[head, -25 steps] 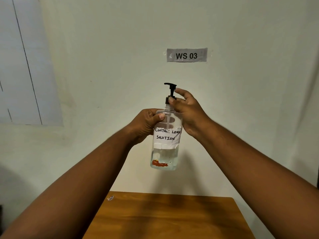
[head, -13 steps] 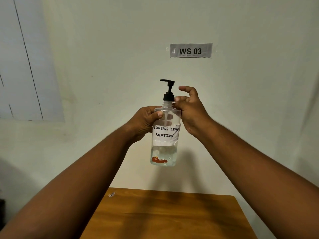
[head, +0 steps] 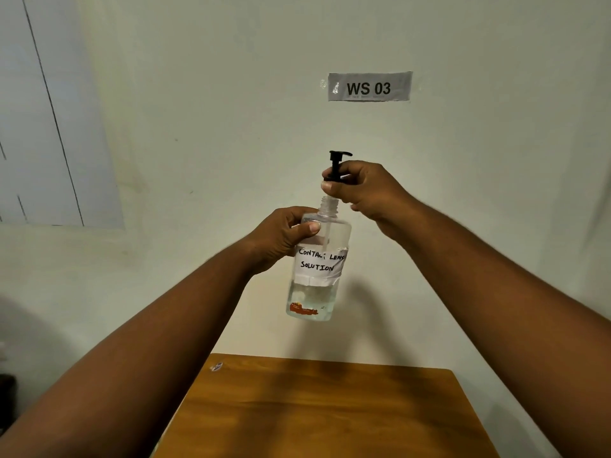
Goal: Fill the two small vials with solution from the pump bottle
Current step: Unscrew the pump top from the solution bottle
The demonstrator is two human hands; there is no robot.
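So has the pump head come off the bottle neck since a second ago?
Yes. The pump head has risen clear of the bottle neck, held in the right hand.

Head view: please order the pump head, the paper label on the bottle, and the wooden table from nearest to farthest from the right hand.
1. Pump head: gripped in the right hand, lifted off the bottle neck.
2. Paper label: lower left, on the bottle.
3. Wooden table: far below.

Desk surface, head view

A wooden desk (head: 330,411) is standing against the wall; a small sticker (head: 216,366) is lying flat near its far left corner.
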